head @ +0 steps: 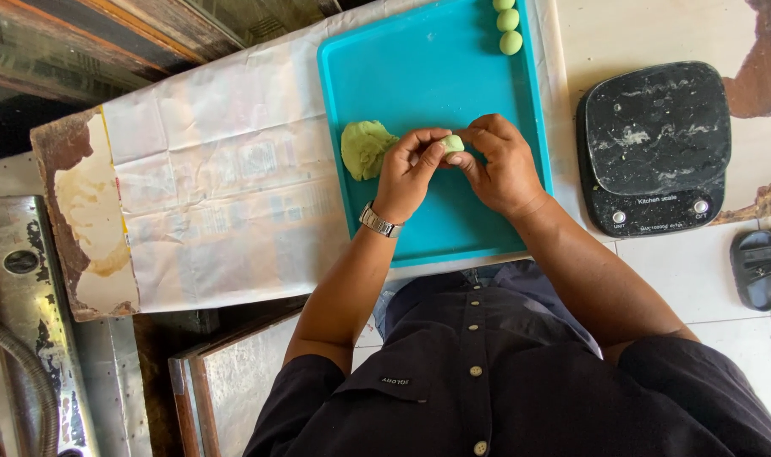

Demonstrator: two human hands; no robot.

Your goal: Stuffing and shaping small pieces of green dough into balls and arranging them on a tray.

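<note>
Over a turquoise tray, my left hand and my right hand meet and pinch a small piece of pale green dough between their fingertips. A larger lump of the same green dough lies on the tray just left of my left hand. Three small green dough balls sit in a row at the tray's far right corner. A metal watch is on my left wrist.
A black kitchen scale dusted with flour stands right of the tray. White paper covers the table to the left. A black sandal lies on the tiled floor at right. Metal fixtures stand at lower left.
</note>
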